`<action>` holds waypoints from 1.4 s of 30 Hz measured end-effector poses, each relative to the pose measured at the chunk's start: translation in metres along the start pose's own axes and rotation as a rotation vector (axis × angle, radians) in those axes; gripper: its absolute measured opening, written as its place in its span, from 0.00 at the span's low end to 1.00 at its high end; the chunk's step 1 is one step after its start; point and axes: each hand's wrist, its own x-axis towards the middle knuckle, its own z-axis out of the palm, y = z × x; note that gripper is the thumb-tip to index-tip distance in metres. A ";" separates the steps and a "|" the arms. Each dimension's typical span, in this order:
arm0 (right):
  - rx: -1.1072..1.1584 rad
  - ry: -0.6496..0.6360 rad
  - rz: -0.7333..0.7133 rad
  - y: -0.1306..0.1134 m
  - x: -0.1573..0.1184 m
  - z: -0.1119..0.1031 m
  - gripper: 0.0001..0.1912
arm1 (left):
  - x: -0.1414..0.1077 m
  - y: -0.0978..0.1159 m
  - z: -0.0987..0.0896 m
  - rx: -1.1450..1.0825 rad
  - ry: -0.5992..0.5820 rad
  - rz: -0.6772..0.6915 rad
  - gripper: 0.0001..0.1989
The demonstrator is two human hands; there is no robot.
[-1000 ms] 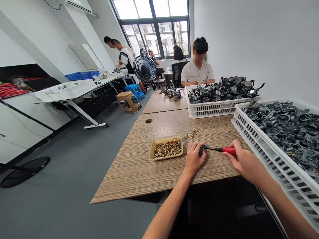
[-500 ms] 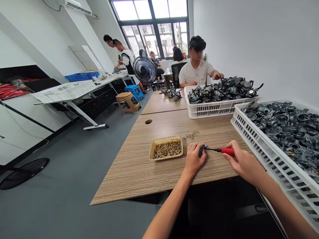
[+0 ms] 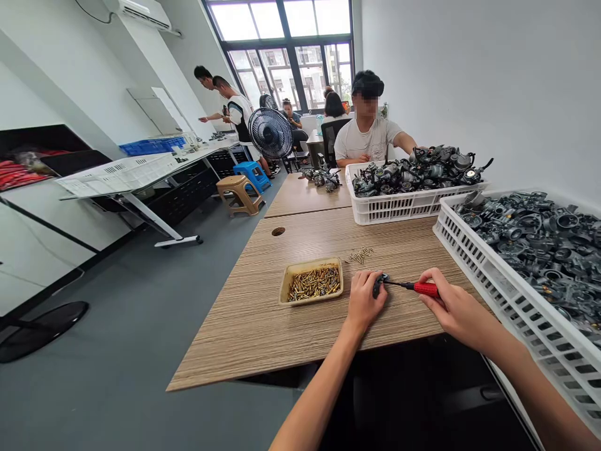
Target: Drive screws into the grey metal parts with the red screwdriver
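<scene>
On the wooden table my left hand is closed around a small dark metal part, mostly hidden by my fingers; it resembles the carburetor pieces in the crates. My right hand grips the red handle of a screwdriver. Its thin shaft runs left and the tip meets the dark part. To the left stands a beige plastic tray of small brass pieces. A loose little pile of similar brass pieces lies just beyond my left hand.
A white crate of dark metal parts stands along my right. Another white crate with carburetors is farther back, with a seated person behind it. Several carburetors lie left of that crate. A floor fan and stools stand beyond the table.
My right hand and the screwdriver have shifted only slightly, with the tip still at the dark part. The person opposite has lowered a hand behind the carburetors in the crate.
</scene>
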 end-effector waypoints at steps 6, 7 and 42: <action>-0.092 0.088 0.127 0.005 0.004 0.003 0.09 | 0.000 0.000 0.000 -0.014 -0.007 -0.015 0.16; -0.106 0.086 0.142 0.006 0.005 0.003 0.10 | 0.000 0.000 0.000 -0.017 -0.004 -0.017 0.16; -0.106 0.073 0.142 0.003 0.003 0.004 0.09 | 0.000 0.000 -0.001 -0.010 0.012 -0.001 0.16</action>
